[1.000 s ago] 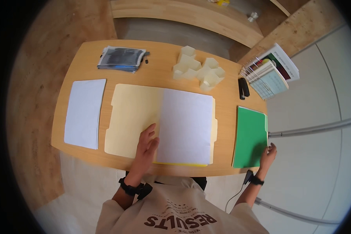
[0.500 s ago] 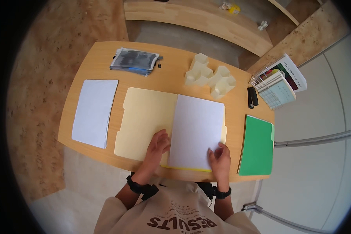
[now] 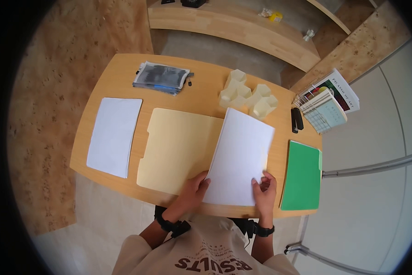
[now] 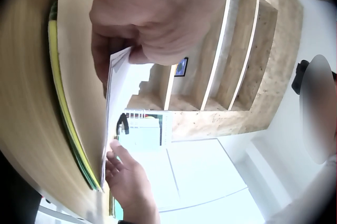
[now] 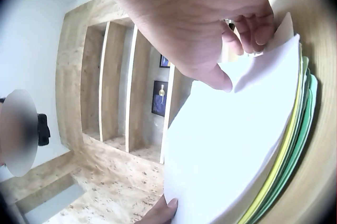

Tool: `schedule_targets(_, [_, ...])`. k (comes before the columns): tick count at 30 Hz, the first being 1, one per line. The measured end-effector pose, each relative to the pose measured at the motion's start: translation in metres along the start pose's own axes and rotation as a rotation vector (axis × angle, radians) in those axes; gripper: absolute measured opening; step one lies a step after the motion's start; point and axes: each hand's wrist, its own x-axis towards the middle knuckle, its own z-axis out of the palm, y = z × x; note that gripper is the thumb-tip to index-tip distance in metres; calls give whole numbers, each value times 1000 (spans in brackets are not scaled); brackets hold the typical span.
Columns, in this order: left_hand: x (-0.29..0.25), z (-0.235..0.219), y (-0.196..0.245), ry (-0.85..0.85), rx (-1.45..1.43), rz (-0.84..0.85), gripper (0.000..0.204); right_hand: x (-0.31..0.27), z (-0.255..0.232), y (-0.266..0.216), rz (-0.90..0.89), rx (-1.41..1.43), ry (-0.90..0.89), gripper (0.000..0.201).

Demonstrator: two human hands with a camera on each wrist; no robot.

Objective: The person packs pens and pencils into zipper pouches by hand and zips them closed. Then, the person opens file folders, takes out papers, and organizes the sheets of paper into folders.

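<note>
A white stack of paper is tilted up off the right side of an open manila folder. My left hand pinches the stack's left edge near its lower corner; the left wrist view shows thumb and fingers on either side of the sheets. At the right edge my right hand holds the paper, thumb on its face and fingers curled behind the edge in the right wrist view. Under the manila folder lie a yellow folder and green ones.
White paper lies at the left, a green folder at the right. Further back are zip pouches, cream hexagonal holders, a black stapler and a wire rack with books. The table's front edge is close.
My right hand came from the green folder to the paper's right edge. My left hand moved to the left edge and took hold. The stack has risen and shifted right and away from the manila folder's crease.
</note>
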Motion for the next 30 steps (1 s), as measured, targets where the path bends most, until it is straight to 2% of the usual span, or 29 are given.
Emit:
schedule_targets(1, [0, 1, -2, 5, 3, 2, 27, -1, 0, 2, -7, 147, 49, 45])
schedule_targets(2, [-1, 3, -5, 15, -144, 39, 27, -1, -1, 0, -10, 150, 46, 45])
schedule_targets(3, [-2, 4, -7, 23, -293, 76, 26, -2, -4, -3, -12, 285, 13, 43])
schedule_targets(5, [-6, 6, -1, 39, -350, 102, 26, -9, -11, -21, -3, 486, -42, 38])
schedule_targets(7, [-10, 5, 9, 49, -408, 129, 26, -13, -15, -30, -11, 511, -34, 35])
schedule_targets(9, [-12, 5, 16, 72, -422, 49, 26, -15, -18, -29, -22, 533, -19, 32])
schedule_targets(16, [-17, -3, 11, 68, -306, 94, 21, -14, -16, -21, 7, 647, 29, 24])
schedule_targets(18, [-18, 0, 16, 162, -280, 165, 19, -15, -16, -17, 15, 698, 30, 23])
schedule_targets(21, [-21, 3, 19, 204, -296, 138, 18, -14, -20, -6, 91, 692, 19, 23])
schedule_targets(24, [-24, -2, 28, 184, -232, 165, 15, -13, -19, -6, 119, 726, -16, 32])
schedule_targets(25, [-26, -4, 30, 184, -232, 165, 15, -12, -17, -8, 77, 741, -22, 35])
schedule_targets(28, [-30, -9, 34, 172, -167, 90, 13, -11, -15, -8, 33, 775, -34, 40])
schedule_targets(30, [-29, -7, 36, 211, -121, 291, 9, -10, -14, -5, 32, 793, -39, 42])
